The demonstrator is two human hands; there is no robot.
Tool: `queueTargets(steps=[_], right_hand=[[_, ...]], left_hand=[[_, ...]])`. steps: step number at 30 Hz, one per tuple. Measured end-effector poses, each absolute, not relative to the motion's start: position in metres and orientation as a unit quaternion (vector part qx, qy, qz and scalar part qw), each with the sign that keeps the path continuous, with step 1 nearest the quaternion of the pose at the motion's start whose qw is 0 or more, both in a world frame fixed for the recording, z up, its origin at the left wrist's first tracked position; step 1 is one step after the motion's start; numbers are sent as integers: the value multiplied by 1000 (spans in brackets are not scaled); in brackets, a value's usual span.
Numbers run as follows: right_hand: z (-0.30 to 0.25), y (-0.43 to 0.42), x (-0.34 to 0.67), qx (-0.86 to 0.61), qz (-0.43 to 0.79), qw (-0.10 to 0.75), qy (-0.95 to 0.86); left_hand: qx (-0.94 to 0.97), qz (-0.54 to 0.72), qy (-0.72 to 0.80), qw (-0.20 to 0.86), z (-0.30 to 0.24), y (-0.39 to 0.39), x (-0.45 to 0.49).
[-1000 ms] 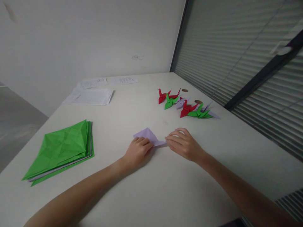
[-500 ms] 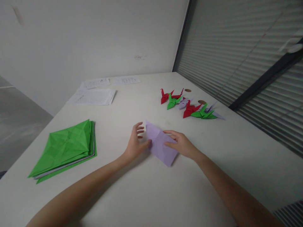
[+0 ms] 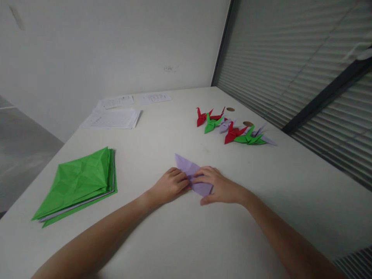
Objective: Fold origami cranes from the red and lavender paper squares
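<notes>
A lilac sheet of origami paper (image 3: pixel 202 189), folded into a triangle-like shape, lies on the table between my hands. My left hand (image 3: pixel 170 185) is closed at its left edge, fingertips curled down on the paper; the thumb is mostly hidden. Across the right part of the paper lie the stretched fingers of my right hand (image 3: pixel 223 186), pressing from above. Its thumb stands apart near the lower corner. One pointed corner of the paper sticks out beyond my left hand.
A stack of creased green paper squares (image 3: pixel 80 174), with a lilac layer within, lies at left. Several folded paper cranes (image 3: pixel 232 133) in red, green and lilac stand at the back right. White printed sheets (image 3: pixel 116 118) lie at the far left. Window blinds (image 3: pixel 290 69) border the right.
The paper has gone from a wider diamond to a narrower folded shape. My left fingers have closed down onto its edge, and my right fingers have moved from its right side onto its top.
</notes>
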State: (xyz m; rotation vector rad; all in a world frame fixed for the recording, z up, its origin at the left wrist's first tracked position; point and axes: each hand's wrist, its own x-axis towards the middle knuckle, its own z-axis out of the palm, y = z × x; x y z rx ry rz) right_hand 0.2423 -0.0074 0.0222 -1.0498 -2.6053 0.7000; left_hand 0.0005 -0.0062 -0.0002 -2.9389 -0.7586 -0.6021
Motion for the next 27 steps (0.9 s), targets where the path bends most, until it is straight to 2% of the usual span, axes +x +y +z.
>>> queueTargets(steps=[3,10,14,17,21,27], right_hand=[[24,-9,245,-336,261,95,-900],[20,9,262,-307,330,136,-882],[18,14,269,-332,384,146,-849],[12,14,263,-411,351,184,-821],[-1,15,250,-508,245,222,-795],[-10,14,242,-554,202,246,-769]], left_hand=[[-945,-207,-251,23,-1,-6,0],[-930,-259,-235,-114,-3,-5,-5],[-933,-237,-233,-135,2,-6,-4],[-932,-218,-256,-134,5,-7,-4],[-946,-190,-233,-120,6,-8,-4],[-955,-196,-193,-106,2,-6,-6]])
